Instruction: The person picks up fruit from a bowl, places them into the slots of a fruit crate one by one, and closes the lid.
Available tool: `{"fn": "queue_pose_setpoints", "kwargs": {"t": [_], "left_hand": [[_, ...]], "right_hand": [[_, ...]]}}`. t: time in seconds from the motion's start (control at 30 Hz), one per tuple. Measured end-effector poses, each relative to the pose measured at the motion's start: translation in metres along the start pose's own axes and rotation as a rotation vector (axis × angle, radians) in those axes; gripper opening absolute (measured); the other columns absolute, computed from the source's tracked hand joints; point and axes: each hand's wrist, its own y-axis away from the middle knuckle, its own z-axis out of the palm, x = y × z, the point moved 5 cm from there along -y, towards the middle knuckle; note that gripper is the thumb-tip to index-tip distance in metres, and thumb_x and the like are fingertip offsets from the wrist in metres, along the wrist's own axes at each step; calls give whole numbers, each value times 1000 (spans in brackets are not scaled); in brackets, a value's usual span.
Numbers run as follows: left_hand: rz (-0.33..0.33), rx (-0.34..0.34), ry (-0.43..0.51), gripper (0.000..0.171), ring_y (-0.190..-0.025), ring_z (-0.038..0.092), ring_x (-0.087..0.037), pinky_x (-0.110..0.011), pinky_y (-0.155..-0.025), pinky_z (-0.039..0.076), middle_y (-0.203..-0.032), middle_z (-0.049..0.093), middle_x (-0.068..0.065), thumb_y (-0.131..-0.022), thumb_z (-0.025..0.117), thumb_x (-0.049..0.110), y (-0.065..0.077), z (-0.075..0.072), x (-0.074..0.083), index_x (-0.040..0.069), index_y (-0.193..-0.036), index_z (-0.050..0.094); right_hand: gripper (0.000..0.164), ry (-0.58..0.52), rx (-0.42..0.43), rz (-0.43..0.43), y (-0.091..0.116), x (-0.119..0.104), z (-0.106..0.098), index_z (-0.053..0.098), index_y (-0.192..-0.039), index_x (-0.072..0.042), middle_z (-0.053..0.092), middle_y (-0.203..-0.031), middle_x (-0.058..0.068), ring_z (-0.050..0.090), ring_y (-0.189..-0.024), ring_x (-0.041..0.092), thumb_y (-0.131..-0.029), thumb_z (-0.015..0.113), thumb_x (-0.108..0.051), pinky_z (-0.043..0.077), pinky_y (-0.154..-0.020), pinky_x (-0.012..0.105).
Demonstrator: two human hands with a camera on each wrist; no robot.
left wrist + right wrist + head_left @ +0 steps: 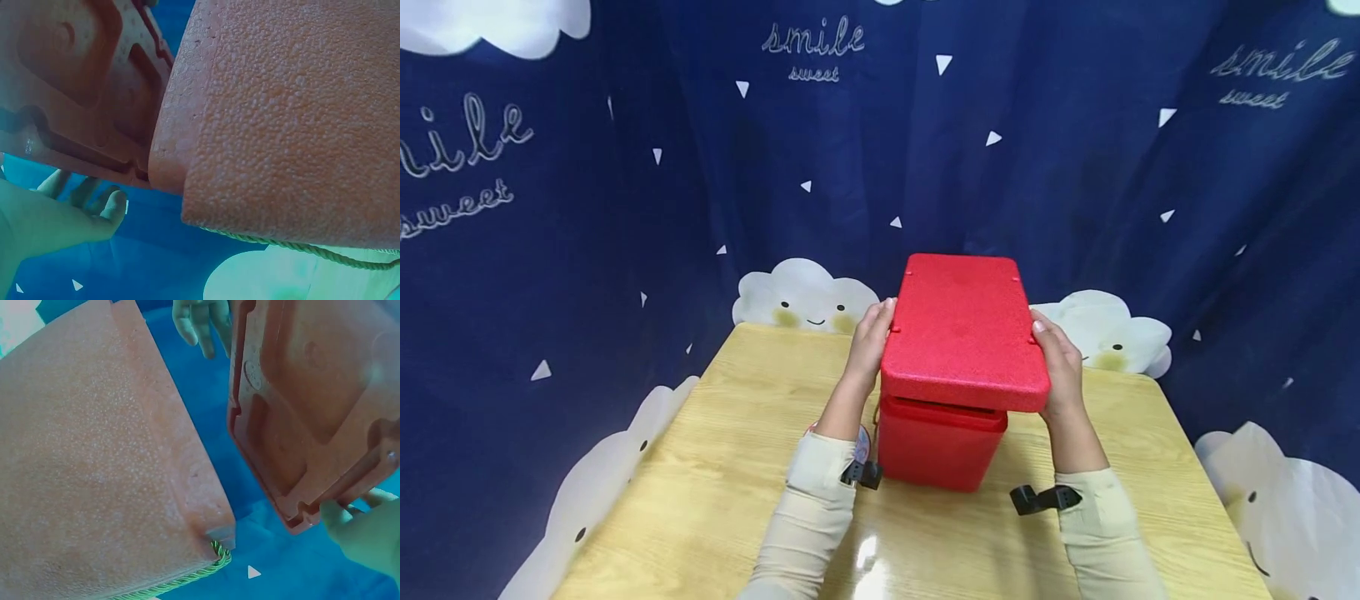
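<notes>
A red lid is held between my two hands over a red box on the table. Its long left side is gripped by my left hand, and my right hand grips the opposite side. Shallow recesses mark the lid's underside in the right wrist view. A dark gap shows between the lid and the near rim of the box; the lid sits shifted to the right. The box wall is pebbly in the left wrist view, with a twisted rope along it. The box's inside is hidden.
The wooden table spreads around the box. Behind my left wrist, a small round patterned item shows in part. A dark blue curtain with clouds and white triangles hangs behind and beside the table.
</notes>
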Motion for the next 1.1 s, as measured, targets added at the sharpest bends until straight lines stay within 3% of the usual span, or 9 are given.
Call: {"fn": "queue_pose_setpoints", "kwargs": {"t": [0.03, 0.13, 0.3, 0.37, 0.53, 0.7, 0.87, 0.97, 1.1], "left_hand": [[-6, -36, 11, 49, -106, 50, -21, -34, -91, 39, -123, 52, -16, -98, 42, 31, 0, 3, 0, -4, -132, 44], [-20, -153, 11, 61, -123, 37, -28, -40, -102, 29, -142, 34, -17, -95, 39, 35, -1, 9, -1, -2, -142, 29], [-48, -300, -29, 76, -135, 16, -27, -45, -108, 13, -153, 9, -12, -89, 36, 42, 0, 14, -6, 3, -148, 8], [-50, -318, -18, 77, -136, 14, -27, -46, -108, 12, -153, 7, -12, -89, 37, 42, 0, 15, -7, 5, -149, 6], [-61, -311, 7, 76, -133, 22, -27, -45, -106, 21, -150, 16, -12, -88, 46, 34, 1, 13, -12, 7, -149, 10], [-93, -318, -9, 75, -132, 24, -24, -42, -106, 22, -149, 18, -11, -88, 50, 28, 3, 8, -21, 13, -149, 9], [-126, -383, -38, 77, -136, 11, -20, -44, -108, 12, -153, 4, -6, -89, 46, 25, 6, 6, -28, 19, -149, -2], [-92, -431, -67, 71, -137, 2, -17, -46, -108, 8, -154, -5, -3, -92, 38, 25, 6, 6, -27, 18, -150, -4], [-61, -447, -74, 66, -137, 5, -23, -48, -107, 11, -154, 0, -10, -93, 36, 20, 11, 5, -16, 11, -150, 3]], "right_hand": [[48, 2, -31, 17, -2, 2, -2, 34, -140, 3, 51, -118, 3, 52, -102, 13, -97, 43, -17, 46, -82, 21], [55, 5, -115, 52, -3, 3, -2, 24, -145, 1, 43, -127, 5, 48, -108, 14, -97, 41, -21, 44, -86, 21], [56, 67, -207, 101, -6, 7, -5, 19, -147, -2, 37, -133, 9, 51, -105, 13, -96, 39, -17, 46, -84, 22], [57, 85, -234, 112, -7, 8, -7, 17, -148, -3, 34, -135, 11, 53, -103, 13, -97, 39, -15, 47, -83, 23], [58, 99, -278, 121, -10, 11, -9, 14, -148, -4, 27, -141, 17, 54, -104, 14, -97, 39, -13, 48, -82, 24], [60, 121, -286, 130, -12, 19, -8, 12, -149, -7, 20, -148, 14, 48, -109, 14, -95, 38, -8, 46, -83, 23], [67, 160, -323, 191, -10, 36, -11, 3, -150, -11, 16, -149, 15, 54, -100, 11, -93, 39, -8, 49, -79, 23], [69, 221, -344, 194, -10, 45, -16, 5, -150, -15, 16, -149, 14, 55, -100, 12, -93, 43, -10, 49, -77, 24], [69, 319, -393, 166, -11, 55, -20, 12, -150, -20, 18, -150, 12, 43, -115, 18, -93, 49, -13, 46, -83, 23]]}}
